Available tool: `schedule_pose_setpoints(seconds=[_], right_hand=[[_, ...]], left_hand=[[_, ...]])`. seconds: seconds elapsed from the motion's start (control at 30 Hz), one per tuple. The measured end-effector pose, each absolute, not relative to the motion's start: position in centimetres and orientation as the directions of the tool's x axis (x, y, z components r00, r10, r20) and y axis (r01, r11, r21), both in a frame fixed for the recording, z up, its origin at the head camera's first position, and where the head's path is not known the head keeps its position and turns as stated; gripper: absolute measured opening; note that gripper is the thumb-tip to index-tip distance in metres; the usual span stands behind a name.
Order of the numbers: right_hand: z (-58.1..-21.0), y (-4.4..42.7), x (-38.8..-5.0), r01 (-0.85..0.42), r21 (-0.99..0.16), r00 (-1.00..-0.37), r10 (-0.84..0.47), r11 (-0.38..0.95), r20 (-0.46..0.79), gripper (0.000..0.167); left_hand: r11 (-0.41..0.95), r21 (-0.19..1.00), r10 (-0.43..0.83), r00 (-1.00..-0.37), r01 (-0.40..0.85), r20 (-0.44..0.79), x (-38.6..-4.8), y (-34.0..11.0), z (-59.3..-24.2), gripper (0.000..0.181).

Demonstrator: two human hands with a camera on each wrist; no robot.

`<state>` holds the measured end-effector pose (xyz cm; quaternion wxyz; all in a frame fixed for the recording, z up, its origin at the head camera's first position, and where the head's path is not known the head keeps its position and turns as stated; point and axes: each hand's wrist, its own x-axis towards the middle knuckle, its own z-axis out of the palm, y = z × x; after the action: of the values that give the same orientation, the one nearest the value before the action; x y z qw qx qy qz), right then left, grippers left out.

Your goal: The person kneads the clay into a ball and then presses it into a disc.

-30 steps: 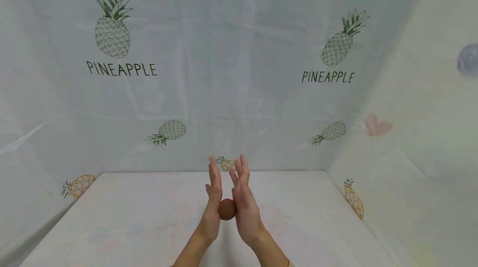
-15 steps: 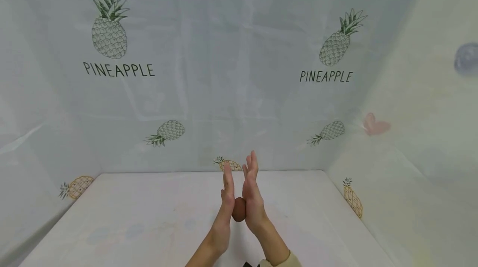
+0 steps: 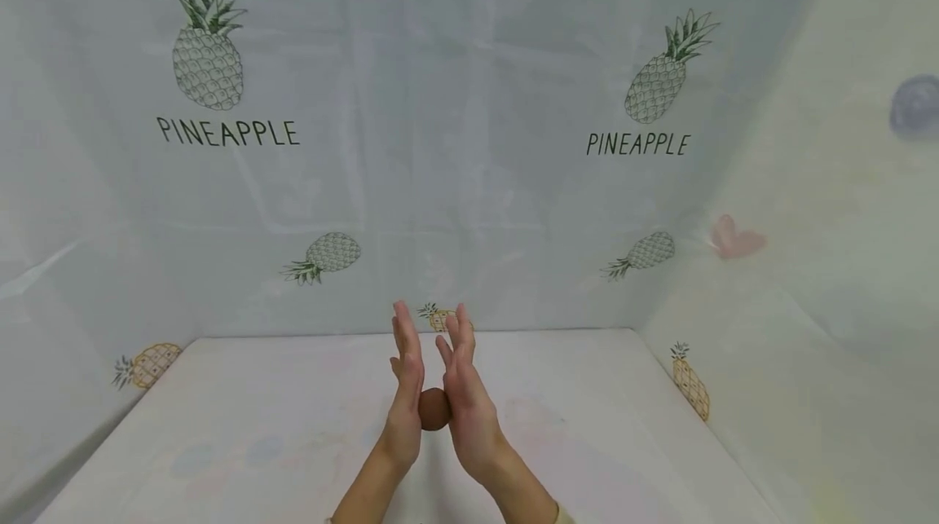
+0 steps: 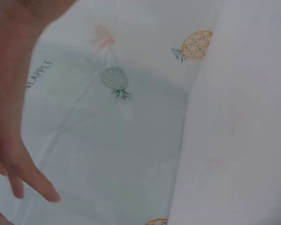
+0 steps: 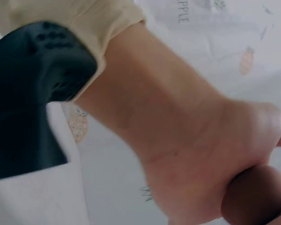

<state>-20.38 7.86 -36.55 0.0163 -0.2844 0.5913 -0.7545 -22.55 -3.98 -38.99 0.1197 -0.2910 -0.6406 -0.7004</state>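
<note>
Closest: tan sleeve (image 5: 75, 23) and a dark unit (image 5: 33, 93) at the right wrist, seen from the right wrist view.

Next, both hands, palms facing, fingers extended up and forward, not curled round anything. Left hand (image 3: 406, 414) and right hand (image 3: 471, 414) have the brown ball (image 3: 434, 410) sandwiched between the palms near their heels. Ball touches both sides, held up over the desk. Right wrist view confirms contact at the base of the right palm; left wrist view doesn't show the ball.

Delta vs half a second ago: the pair has swung to the person's left, ball with it. Right hand was reaching further forward then; fingertips are about level now. Ball looks round now, taller and narrower then; can't tell whether that's shape or the palms covering its sides. Reads as palm-to-palm rolling, ball captive throughout, no sign of a slip.

Beyond: white desk (image 3: 242, 402) under the hands. Behind it, a hanging sheet (image 3: 469, 182) with pineapple prints, some captioned "PINEAPPLE".
</note>
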Motion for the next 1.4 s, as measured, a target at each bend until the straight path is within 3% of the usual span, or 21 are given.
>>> schedule_pose_setpoints(seconds=[0.3,0.47,0.67,0.9,1.1,1.4], right_hand=[[-36.2,9.8,-21.6,-0.489,-0.82,-0.776,-0.281,-0.296,0.564,0.06],[-36.5,10.4,-23.0,-0.471,-0.825,-0.791,-0.265,-0.311,0.552,0.062],[-37.3,9.6,-23.8,-0.387,-0.851,-0.81,-0.31,-0.354,0.498,0.062],[-37.6,7.9,-22.5,-0.336,-0.91,-0.847,-0.343,-0.245,0.405,0.058],[-37.0,7.4,-21.5,-0.373,-0.893,-0.819,-0.362,-0.252,0.444,0.058],[-36.2,9.0,-22.0,-0.436,-0.856,-0.803,-0.31,-0.278,0.509,0.057]], left_hand=[[-0.186,0.816,0.324,-0.75,0.547,0.577,-21.5,-2.4,-39.5,0.057],[-0.204,0.805,0.343,-0.73,0.557,0.591,-20.9,-1.9,-39.3,0.058],[-0.188,0.819,0.319,-0.755,0.543,0.573,-20.8,-2.4,-38.9,0.058],[-0.171,0.819,0.254,-0.779,0.547,0.573,-21.9,-3.9,-38.5,0.059],[-0.145,0.828,0.221,-0.798,0.541,0.56,-22.8,-4.5,-38.8,0.058],[-0.151,0.832,0.294,-0.779,0.535,0.554,-22.4,-3.0,-39.9,0.057]])
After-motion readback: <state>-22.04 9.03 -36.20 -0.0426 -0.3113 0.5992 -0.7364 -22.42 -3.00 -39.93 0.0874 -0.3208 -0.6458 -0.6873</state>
